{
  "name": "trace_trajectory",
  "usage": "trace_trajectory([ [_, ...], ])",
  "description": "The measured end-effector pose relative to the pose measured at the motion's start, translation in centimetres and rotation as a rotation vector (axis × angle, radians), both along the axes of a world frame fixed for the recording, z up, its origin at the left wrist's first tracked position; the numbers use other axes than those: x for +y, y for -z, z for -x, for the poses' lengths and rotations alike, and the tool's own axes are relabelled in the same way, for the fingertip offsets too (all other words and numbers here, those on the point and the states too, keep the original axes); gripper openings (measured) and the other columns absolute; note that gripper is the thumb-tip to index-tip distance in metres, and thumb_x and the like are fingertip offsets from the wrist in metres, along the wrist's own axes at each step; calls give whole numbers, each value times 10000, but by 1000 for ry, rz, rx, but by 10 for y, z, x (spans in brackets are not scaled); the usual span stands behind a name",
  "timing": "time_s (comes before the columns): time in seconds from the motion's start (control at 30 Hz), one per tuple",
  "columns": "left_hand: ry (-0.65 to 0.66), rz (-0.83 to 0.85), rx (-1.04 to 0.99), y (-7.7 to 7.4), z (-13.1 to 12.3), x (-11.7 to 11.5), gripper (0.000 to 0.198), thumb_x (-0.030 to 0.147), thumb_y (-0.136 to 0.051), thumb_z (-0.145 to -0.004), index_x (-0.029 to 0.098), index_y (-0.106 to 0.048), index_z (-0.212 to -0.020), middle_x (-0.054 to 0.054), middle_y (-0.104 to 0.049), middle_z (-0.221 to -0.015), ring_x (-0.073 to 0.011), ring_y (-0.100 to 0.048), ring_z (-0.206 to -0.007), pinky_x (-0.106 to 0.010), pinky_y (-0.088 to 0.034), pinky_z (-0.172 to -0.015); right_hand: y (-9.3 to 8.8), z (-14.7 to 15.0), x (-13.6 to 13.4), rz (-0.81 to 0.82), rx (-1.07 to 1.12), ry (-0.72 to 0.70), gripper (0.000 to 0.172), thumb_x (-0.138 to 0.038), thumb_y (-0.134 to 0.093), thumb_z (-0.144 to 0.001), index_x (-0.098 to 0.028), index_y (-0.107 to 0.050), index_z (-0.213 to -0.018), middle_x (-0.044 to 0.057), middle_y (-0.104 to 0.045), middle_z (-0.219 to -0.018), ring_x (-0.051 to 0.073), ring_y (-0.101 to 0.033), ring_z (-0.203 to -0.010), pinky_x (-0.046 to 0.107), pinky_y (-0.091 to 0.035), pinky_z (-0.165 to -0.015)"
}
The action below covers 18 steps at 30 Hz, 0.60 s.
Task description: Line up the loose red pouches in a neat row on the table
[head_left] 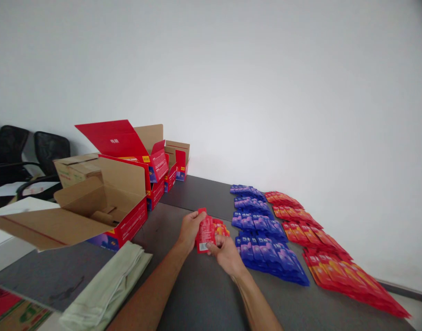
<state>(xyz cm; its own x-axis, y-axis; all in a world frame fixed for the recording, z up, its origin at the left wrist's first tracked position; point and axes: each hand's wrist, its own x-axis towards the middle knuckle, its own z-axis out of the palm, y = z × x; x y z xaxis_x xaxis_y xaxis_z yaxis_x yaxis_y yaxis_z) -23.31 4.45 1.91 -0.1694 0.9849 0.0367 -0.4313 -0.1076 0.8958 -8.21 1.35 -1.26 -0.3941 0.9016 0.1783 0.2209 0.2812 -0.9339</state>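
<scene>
Above the dark table, my left hand (190, 230) pinches the top of a small red packet (206, 232), whose printed back with a barcode faces me. The fingers of my right hand (224, 252) close on the packet's lower right corner. Just behind it, an orange and red packet front (220, 227) shows between my hands; how many packets are there is unclear. To the right of my hands lie overlapping rows of blue-purple packets (262, 250), and farther right are rows of red-orange packets (338, 271).
An open red carton (131, 223) stands on the left, with more open red cartons (158, 161) behind it. A folded pale green cloth (109, 285) lies at the front left of the table (197, 294). Black chairs (52, 149) are at far left; a white wall is behind.
</scene>
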Motion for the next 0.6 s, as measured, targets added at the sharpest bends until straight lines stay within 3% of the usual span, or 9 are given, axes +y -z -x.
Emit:
trace_trajectory([
  [0.2, 53, -41, -77, -3, -3, -5, 375, 479, -772, -639, 163, -615, -765, 36, -611, -599, -84, -515, -474, -204, -404, -495, -6, 1, -3, 14, 43, 11, 304, -397, -642, -807, -149, -611, -633, -15, -557, -605, 116, -455, -553, 216, -306, -531],
  [0.37, 63, 5, 11, -3, 3, -1, 462, 592, -720, -661, 152, -627, -768, 5, -623, -614, -115, -544, -502, -231, -415, -516, -4, 1, -1, 9, 69, 69, 334, -425, -626, -806, -152, -610, -614, -16, -539, -570, 115, -421, -515, 221, -281, -500],
  [0.53, -174, -68, 336, 0, 2, 0, 387, 513, -696, -706, 183, -616, -892, -56, -684, -880, -183, -639, -834, -281, -479, -756, 1, -2, 4, -196, -72, 376, 357, -441, -548, -889, -181, -568, -645, -17, -517, -576, 136, -437, -528, 234, -293, -502],
  [0.6, -200, -114, 487, 3, -6, -5, 343, 438, -744, -666, 196, -597, -860, -47, -678, -857, -179, -634, -824, -286, -474, -789, -1, -1, 2, -317, -164, 474, 313, -404, -516, -920, -188, -585, -705, 4, -550, -637, 159, -488, -587, 246, -337, -545],
])
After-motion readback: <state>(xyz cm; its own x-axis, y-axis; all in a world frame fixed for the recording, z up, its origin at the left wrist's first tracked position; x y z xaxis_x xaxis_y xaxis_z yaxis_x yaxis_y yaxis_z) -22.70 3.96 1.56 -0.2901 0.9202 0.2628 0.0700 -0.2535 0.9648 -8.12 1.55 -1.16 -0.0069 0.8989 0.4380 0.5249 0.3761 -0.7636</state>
